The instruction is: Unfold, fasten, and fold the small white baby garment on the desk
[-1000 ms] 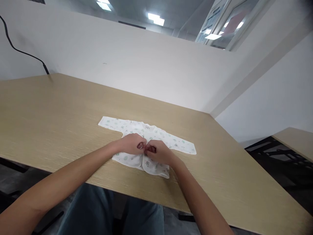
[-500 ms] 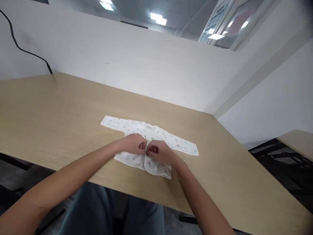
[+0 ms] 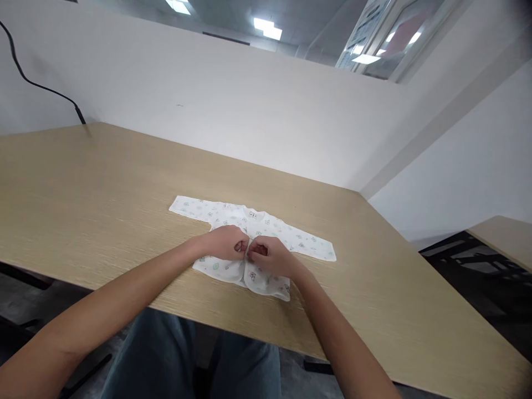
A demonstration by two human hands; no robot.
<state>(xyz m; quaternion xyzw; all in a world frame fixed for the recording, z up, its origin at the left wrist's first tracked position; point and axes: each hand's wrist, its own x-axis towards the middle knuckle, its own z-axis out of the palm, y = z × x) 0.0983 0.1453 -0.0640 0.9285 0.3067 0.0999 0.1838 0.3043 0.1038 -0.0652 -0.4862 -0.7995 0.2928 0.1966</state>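
Note:
A small white baby shirt (image 3: 307, 241) with a green and grey print lies spread on the table, sleeves out to both sides and neckline away from me. Its front opening runs down the middle. My left hand (image 3: 228, 242) is closed in a pinch on the left front edge, about halfway down. Right beside it, my right hand (image 3: 272, 256) pinches the right front edge with curled fingers. The two hands nearly meet at the opening. My fingers hide the fastening between them, so I cannot see whether it is joined.
The wooden table (image 3: 124, 177) reaches back to a white partition (image 3: 249, 111). A black cable (image 3: 45, 88) hangs down the partition at the far left. Beyond the table's right edge stands a dark metal frame (image 3: 477, 271). My legs (image 3: 153, 354) are under the front edge.
The view has shifted very slightly. Both hands stay at the shirt's front opening, with the right fingers curled a little differently.

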